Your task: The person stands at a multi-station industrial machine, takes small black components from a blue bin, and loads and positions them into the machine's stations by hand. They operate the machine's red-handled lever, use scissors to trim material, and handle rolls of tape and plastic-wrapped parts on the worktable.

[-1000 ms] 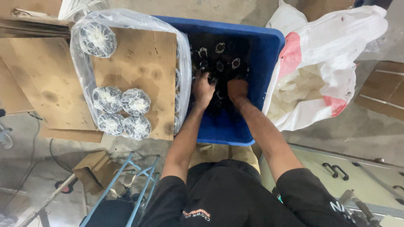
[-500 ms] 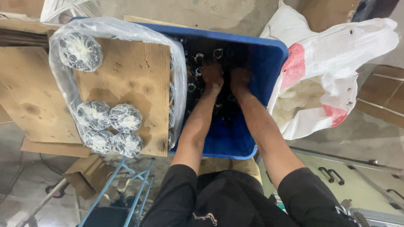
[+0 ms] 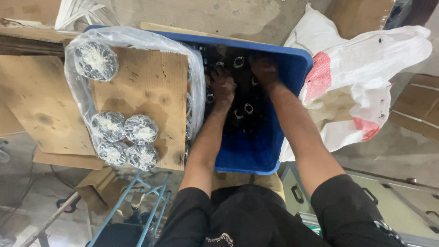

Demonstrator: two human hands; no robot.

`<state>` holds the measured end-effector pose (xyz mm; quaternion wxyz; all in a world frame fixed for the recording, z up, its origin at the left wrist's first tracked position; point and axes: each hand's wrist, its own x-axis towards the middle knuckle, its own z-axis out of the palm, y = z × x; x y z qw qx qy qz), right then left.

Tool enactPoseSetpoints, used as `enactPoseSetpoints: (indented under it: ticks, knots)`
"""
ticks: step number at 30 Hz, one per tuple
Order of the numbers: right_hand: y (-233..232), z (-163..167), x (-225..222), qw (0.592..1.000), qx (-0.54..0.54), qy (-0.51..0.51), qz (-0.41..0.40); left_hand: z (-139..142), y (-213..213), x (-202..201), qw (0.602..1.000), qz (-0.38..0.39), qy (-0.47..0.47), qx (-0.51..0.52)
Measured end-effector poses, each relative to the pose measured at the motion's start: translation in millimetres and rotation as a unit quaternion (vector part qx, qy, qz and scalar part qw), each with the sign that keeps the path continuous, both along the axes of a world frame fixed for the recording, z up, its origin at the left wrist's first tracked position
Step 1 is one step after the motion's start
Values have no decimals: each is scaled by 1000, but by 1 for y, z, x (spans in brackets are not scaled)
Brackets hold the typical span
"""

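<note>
Black metal parts (image 3: 238, 98), small dark pieces with round ring-shaped openings, lie heaped in the blue plastic bin (image 3: 292, 82) that stands straight ahead of the person, and both bare hands are down among them. Left hand (image 3: 222, 87) is sunk in the pile near the bin's left wall, palm down, its fingers spread a little and curled into the parts; whether they are clamped on any one piece cannot be told, since the dark pile hides the tips. Right hand (image 3: 264, 68) reaches deeper, toward the far side of the bin, and its fingers are buried in the shadowed parts, so their state cannot be told either. Just beside the bin's left wall a clear plastic bag (image 3: 137, 39) is draped over a brown cardboard sheet (image 3: 151, 87) and touches the bin's edge. On that cardboard lie round wrapped bundles (image 3: 124, 140), four close together near the front edge, and one more wrapped bundle (image 3: 96, 61) apart at the far left corner. Right of the bin, touching its wall, slumps a white sack with red patches (image 3: 361, 87). Below the cardboard a blue metal frame (image 3: 137, 201) stands on the concrete floor (image 3: 398, 151)
</note>
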<state>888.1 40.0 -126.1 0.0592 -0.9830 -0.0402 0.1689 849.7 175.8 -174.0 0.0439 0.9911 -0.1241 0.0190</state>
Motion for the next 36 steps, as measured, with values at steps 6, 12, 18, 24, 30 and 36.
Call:
enactPoseSetpoints:
  ticks: [6,12,18,24,30,36]
  knots:
    - [8,3,-19,996,-83,24,-16,3,13,-12,998,-9,55,-22]
    - [10,37,-21,996,-64,47,50,-1,10,-11,998,-16,56,37]
    - [8,103,-51,996,6,69,-56,13,3,-30,980,-107,166,22]
    - [-15,179,-181,931,243,21,-271,79,-1,-59,965,-177,190,-24]
    - [2,129,-434,804,316,-2,-505,106,8,-82,596,252,574,-502]
    - [109,62,-700,419,350,-24,-837,106,29,-138,202,82,788,-576]
